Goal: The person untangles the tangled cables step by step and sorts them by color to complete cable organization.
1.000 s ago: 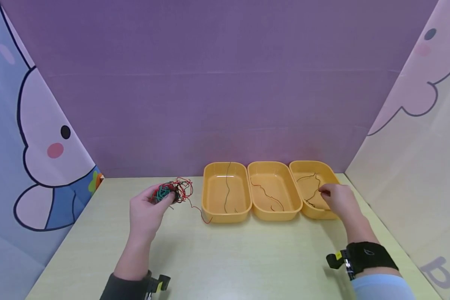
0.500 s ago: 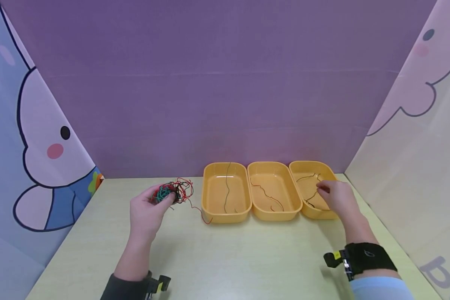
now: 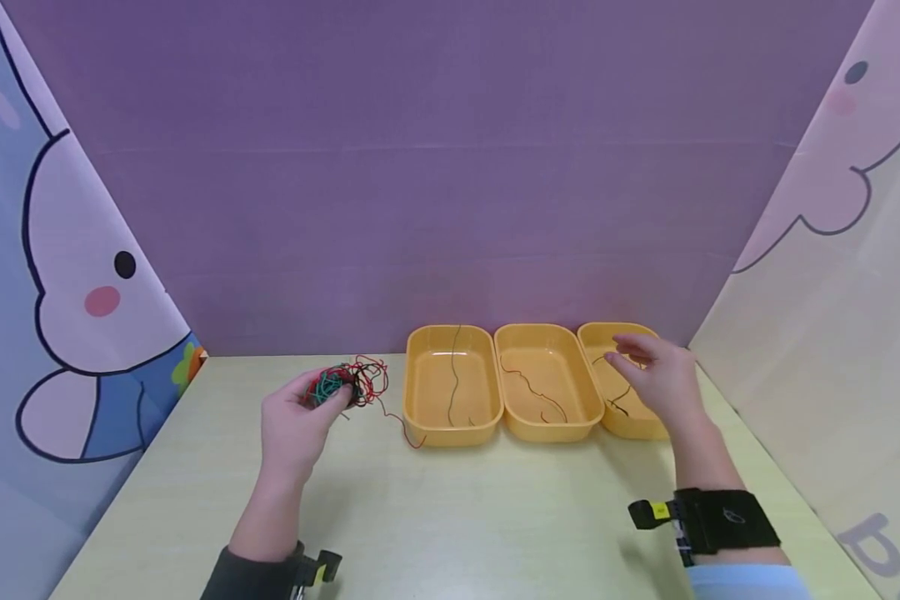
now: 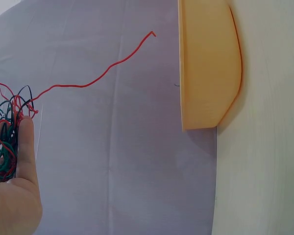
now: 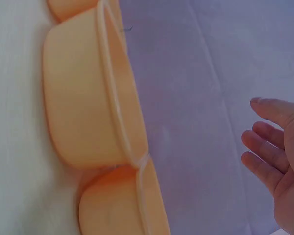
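Note:
My left hand [image 3: 294,425] holds a tangled bundle of thin red, green and black wires [image 3: 345,385] between thumb and fingers, left of the trays. From the bundle, one red wire [image 4: 103,73] trails out to the right, its tip bent. My right hand [image 3: 663,379] hovers over the right yellow tray [image 3: 637,429], thumb and fingers apart; the right wrist view shows nothing in it. Several black wires [image 3: 617,407] lie in that tray, partly hidden by the hand. A red wire [image 3: 532,385] lies in the middle tray [image 3: 551,433], and a green wire [image 3: 454,375] in the left tray [image 3: 450,437].
The three trays stand side by side on a pale table [image 3: 480,517], close to a purple backdrop [image 3: 450,183]. Printed cartoon panels flank the table at left [image 3: 82,267] and right [image 3: 855,350].
My right hand has spread its fingers from a pinch, letting go of a black wire, and has moved slightly up and left. My left hand and its bundle have barely moved.

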A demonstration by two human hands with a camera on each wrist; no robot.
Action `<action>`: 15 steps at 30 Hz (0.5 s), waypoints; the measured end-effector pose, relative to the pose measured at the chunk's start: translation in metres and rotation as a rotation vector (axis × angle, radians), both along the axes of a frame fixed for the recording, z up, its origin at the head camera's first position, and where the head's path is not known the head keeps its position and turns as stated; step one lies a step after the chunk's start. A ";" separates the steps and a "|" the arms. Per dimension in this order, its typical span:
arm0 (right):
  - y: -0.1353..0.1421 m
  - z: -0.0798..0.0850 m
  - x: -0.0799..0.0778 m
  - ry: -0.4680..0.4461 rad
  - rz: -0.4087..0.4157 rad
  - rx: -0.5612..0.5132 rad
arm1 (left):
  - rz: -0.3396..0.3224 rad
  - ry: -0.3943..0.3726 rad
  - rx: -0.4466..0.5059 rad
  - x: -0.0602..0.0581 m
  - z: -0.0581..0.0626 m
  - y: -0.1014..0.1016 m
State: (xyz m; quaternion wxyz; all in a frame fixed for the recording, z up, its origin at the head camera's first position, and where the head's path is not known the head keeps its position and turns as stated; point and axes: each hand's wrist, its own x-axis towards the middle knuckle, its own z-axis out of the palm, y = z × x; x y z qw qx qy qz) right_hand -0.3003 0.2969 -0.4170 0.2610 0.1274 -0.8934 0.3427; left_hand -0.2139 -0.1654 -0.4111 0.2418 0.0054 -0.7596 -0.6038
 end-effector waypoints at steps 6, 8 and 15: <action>-0.020 0.008 0.011 0.032 0.080 -0.209 | -0.011 0.005 0.010 0.002 0.003 0.002; -0.026 0.008 0.015 0.018 0.105 -0.289 | -0.007 -0.005 0.011 0.003 0.004 0.003; -0.042 -0.001 0.034 -0.031 0.188 -0.536 | 0.001 -0.017 0.013 0.006 0.010 0.007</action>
